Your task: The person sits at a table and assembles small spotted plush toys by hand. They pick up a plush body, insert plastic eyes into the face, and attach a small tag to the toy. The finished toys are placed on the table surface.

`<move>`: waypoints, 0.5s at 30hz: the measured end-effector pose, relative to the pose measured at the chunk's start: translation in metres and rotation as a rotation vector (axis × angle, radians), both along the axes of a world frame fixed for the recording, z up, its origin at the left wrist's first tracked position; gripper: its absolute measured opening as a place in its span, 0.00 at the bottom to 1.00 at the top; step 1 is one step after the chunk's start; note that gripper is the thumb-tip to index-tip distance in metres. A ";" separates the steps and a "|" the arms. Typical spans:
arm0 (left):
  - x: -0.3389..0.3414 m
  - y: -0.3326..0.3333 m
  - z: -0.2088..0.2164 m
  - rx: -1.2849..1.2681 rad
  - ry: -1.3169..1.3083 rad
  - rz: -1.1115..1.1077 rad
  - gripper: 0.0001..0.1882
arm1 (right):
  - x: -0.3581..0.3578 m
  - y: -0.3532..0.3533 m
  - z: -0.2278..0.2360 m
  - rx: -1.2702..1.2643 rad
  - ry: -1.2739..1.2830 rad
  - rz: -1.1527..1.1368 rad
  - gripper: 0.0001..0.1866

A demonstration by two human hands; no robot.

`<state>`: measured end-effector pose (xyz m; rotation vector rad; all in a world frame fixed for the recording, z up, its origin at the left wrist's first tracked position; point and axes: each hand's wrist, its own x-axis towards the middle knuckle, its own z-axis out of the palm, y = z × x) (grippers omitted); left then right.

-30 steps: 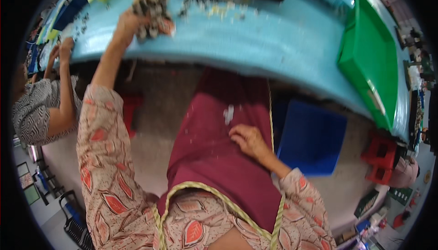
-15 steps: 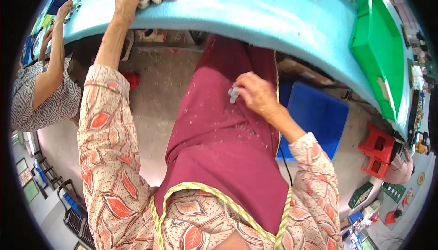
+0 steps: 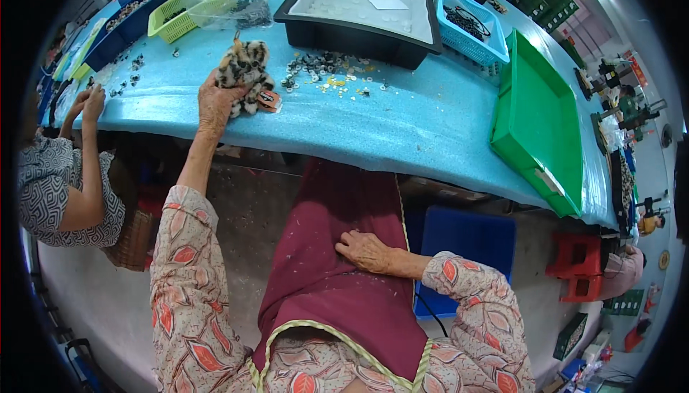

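A: How many things do I have in view, counted?

B: One spotted plush toy [image 3: 244,70], one black tray [image 3: 357,34], one yellow-green basket [image 3: 192,0], one light blue basket [image 3: 470,34], one green tray [image 3: 542,124], one blue stool [image 3: 466,239] and two red stools [image 3: 583,267]. The small loose parts [image 3: 326,77] scattered on the blue table [image 3: 402,131] are too many and too small for me to count.

A: Where is the toy, and how does it lie?

B: Near the table's front edge, left of the scattered parts. Its long axis runs near to far, tilted slightly right; I cannot tell which end is the head.

A: The grip?

B: My left hand [image 3: 213,104] is curled around the toy's near end, fingers closed on it. My right hand [image 3: 364,249] lies flat and open on the maroon apron [image 3: 337,300], holding nothing. A co-worker's hands [image 3: 87,102] rest at the table's left edge.
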<state>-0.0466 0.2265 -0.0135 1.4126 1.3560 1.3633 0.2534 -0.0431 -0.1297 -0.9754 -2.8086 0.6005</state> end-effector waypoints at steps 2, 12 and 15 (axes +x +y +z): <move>0.004 -0.002 0.002 0.067 0.106 0.038 0.19 | -0.004 -0.005 -0.002 0.024 -0.110 -0.010 0.10; -0.010 0.025 -0.025 0.379 0.615 0.112 0.23 | -0.015 -0.034 0.009 -0.031 -0.243 -0.176 0.10; -0.009 0.024 -0.010 0.323 0.550 0.156 0.22 | 0.006 -0.027 0.018 -0.226 0.246 -0.363 0.08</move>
